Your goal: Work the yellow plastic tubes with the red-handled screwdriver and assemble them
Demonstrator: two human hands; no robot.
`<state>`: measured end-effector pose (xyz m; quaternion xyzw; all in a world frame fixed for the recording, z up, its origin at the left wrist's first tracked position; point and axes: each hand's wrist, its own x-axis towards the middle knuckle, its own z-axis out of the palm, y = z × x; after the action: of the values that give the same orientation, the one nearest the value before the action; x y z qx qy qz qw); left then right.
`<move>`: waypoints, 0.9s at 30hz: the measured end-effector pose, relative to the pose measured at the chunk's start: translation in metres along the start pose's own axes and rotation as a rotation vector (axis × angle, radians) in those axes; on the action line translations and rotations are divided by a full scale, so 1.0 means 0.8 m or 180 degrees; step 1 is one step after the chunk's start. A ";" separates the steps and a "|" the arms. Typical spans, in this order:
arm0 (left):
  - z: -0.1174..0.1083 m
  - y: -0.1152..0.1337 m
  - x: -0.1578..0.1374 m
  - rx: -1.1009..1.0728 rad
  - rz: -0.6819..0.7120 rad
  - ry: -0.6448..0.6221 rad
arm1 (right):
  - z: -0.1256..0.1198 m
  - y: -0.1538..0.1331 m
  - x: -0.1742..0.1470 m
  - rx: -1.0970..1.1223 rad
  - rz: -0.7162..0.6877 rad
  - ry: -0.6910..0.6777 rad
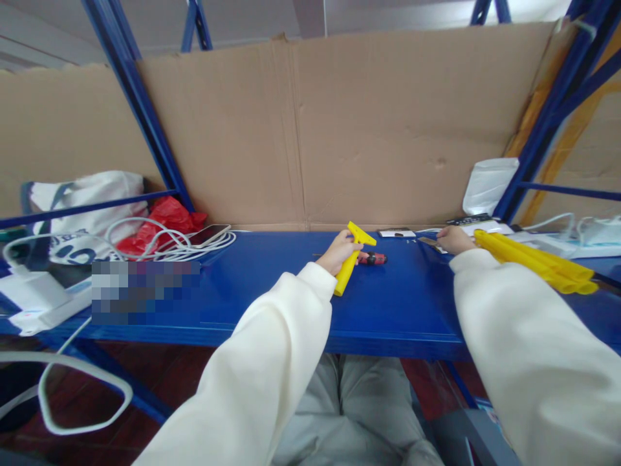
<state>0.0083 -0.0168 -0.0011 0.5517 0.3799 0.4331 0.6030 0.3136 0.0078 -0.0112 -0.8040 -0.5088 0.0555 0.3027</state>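
My left hand [338,252] is closed around a yellow T-shaped plastic handle [345,277], held tilted above the blue table with its crossbar at the top. Just behind it lies a red and black screwdriver [374,258]. Toward the back right, my right hand [456,240] has its fingers bent down and together at a small brownish packet [431,243]. Whatever its fingertips grip is too small to make out. Several yellow tube-like handles [538,260] lie in a bundle right of that hand.
A cardboard panel [388,129] stands behind the blue table [281,291]. White cables [213,243], a red plastic bag [169,217] and a white cloth bag [97,200] lie left. At the back right are a white pouch [490,184] and a power strip [557,243].
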 end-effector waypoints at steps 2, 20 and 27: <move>0.000 -0.001 0.001 -0.0008 0.0004 -0.0006 | 0.004 0.002 0.002 -0.0059 0.0019 -0.0033; 0.001 0.000 -0.001 0.0113 0.0053 -0.0014 | 0.016 -0.001 -0.005 -0.0968 -0.0542 -0.0254; 0.000 -0.002 -0.002 0.0592 0.0261 -0.0175 | 0.015 -0.006 -0.010 -0.1394 -0.0725 -0.0289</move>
<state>0.0080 -0.0185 -0.0025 0.6321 0.3788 0.4050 0.5412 0.3014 0.0073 -0.0200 -0.7846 -0.6091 -0.0544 0.1024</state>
